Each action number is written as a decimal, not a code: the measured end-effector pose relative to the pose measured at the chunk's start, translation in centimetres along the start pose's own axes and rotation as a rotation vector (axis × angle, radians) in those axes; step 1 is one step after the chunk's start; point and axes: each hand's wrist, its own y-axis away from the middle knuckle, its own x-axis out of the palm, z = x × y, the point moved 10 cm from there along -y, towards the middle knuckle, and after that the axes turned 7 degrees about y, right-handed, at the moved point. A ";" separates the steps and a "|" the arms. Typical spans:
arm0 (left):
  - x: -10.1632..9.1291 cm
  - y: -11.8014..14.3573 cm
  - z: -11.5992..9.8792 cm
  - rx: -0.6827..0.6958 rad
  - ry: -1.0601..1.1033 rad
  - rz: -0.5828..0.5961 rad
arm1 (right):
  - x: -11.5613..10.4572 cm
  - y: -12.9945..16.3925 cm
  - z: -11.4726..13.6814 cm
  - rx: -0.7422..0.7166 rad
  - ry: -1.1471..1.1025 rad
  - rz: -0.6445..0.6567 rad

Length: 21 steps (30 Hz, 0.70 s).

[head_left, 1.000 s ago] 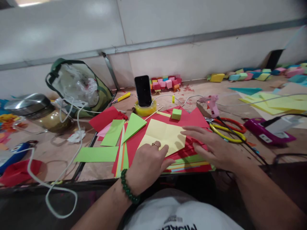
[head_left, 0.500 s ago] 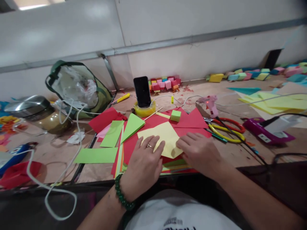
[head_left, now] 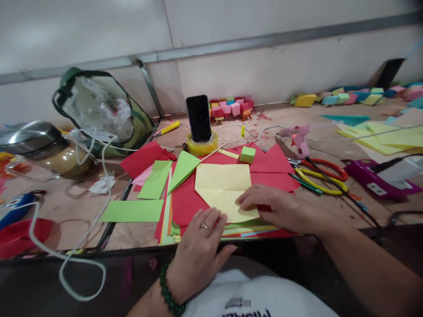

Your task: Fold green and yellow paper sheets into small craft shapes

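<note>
A pale yellow paper sheet [head_left: 223,185] with fold creases lies on a stack of red and green paper [head_left: 185,200] at the table's near edge. My right hand [head_left: 274,207] presses its fingertips on the sheet's lower right corner. My left hand [head_left: 200,246], with a ring and a green bead bracelet, rests fingers apart at the sheet's near edge and holds nothing. A small green paper cube [head_left: 247,154] sits just behind the sheet.
A black phone [head_left: 198,118] stands in a yellow tape roll. A pink glue gun [head_left: 297,137], red and yellow scissors [head_left: 317,174] and a purple device [head_left: 376,182] lie to the right. Left are a green bag [head_left: 99,110], a metal-lidded jar [head_left: 42,147] and white cable [head_left: 66,259].
The yellow sheet has been turned and now lies squarer to me. My left hand has drawn back toward the table edge. My right hand has shifted onto the sheet's lower right corner.
</note>
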 end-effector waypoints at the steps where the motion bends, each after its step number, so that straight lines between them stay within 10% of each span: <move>1: -0.1 0.1 -0.1 0.007 0.008 -0.012 | -0.2 -0.2 -0.6 0.030 -0.039 0.016; 21: -0.7 -0.3 0.3 -0.015 0.123 -0.054 | 0.1 -3.5 -3.5 0.245 0.102 -0.271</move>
